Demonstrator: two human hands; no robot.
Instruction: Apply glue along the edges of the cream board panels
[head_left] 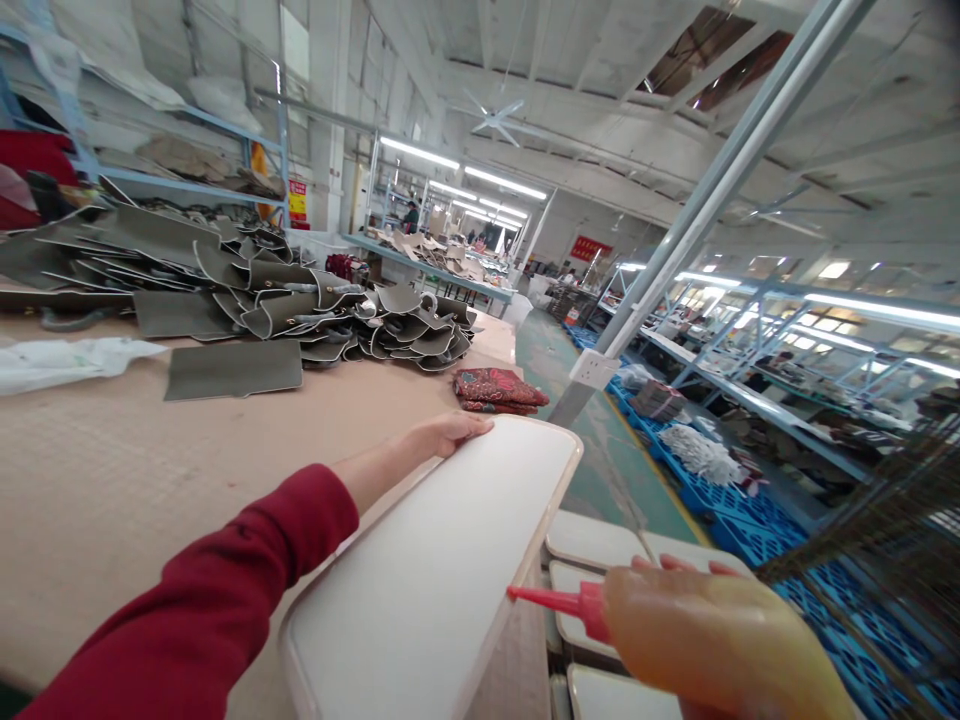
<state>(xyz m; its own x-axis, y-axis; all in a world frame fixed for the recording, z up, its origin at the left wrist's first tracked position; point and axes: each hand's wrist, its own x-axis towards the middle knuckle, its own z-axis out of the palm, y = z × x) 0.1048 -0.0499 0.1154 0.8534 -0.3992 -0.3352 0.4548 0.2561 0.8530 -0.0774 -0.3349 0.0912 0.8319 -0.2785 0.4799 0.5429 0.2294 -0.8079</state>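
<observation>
My left hand (pixel 459 430) grips the far edge of a white rounded panel (pixel 420 570), fingers under it and thumb near the rim. The panel tilts over the table's edge, and a beige border runs round it. In my right hand (pixel 682 565) is an amber glue bottle (pixel 697 630) with a red nozzle. Its tip lies at the panel's right edge; whether it touches I cannot tell. Most of the right hand is hidden behind the bottle; only some fingertips show. Below the bottle lie several more white panels (pixel 589 540) with similar borders.
Grey-brown cut pieces (pixel 300 290) are heaped along the back of the table (pixel 112 500). A folded red patterned cloth (pixel 499 388) lies beyond my left hand. To the right stand a slanted metal post with a socket box (pixel 595 369) and blue pallets (pixel 720 500) on the floor.
</observation>
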